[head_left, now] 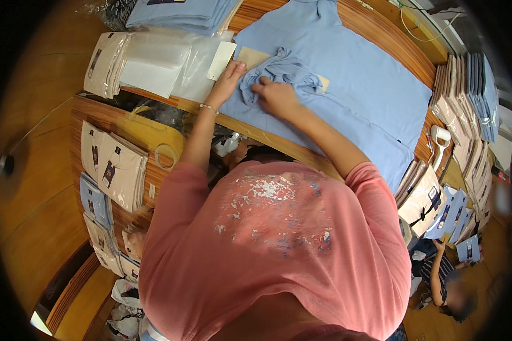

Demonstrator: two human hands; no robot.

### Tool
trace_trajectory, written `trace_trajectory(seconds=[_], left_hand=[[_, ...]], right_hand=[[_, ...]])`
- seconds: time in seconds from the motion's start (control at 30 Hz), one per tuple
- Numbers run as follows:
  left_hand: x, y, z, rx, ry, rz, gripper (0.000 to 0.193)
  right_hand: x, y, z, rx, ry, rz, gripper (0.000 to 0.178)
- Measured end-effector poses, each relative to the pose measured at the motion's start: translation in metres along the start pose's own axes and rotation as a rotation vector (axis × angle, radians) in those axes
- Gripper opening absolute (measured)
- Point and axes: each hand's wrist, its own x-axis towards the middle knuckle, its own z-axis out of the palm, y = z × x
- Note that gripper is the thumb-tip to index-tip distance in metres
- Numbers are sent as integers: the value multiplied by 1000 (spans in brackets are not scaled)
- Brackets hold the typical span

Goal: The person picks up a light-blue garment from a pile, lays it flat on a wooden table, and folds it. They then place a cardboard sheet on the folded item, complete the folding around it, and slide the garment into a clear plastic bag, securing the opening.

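Note:
A light blue knit garment lies spread over the table, and part of it is bunched into a ring-shaped heap near the front edge. My right hand presses into this bunch with curled fingers gripping the cloth. At the left side of the bunch, my left hand has its fingers curled by the corner of a tan card. What those fingers hold is hidden. The card lies partly under the bunched cloth, and its other end sticks out on the right. A white card lies just beyond my left hand.
Clear plastic bags and packed beige garments lie to the left. Folded blue garments are stacked behind them. A tape roll rests on the lower left table. On the right are a white handheld tool, garment stacks and another person.

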Motion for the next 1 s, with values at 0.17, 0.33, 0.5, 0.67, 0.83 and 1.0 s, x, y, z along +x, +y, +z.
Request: trace_trajectory(seconds=[0.17, 0.33, 0.5, 0.67, 0.83, 1.0], left_hand=[[-15, 15, -8, 123, -70, -13, 38], [-4, 24, 4, 534, -123, 101, 43], [-3, 17, 6, 719, 15, 144, 30], [-41, 88, 33, 394, -54, 169, 32], [-61, 31, 44, -780, -212, -560, 58], [-65, 28, 53, -1004, 1, -604, 57]], right_hand=[[27, 116, -114, 483, 315, 204, 40], [20, 253, -197, 399, 594, 274, 38], [7, 226, -187, 194, 595, 117, 36], [-79, 117, -192, 29, 612, 75, 30], [-188, 64, -169, 236, 659, 185, 38], [-271, 103, -61, 269, 458, 415, 51]])
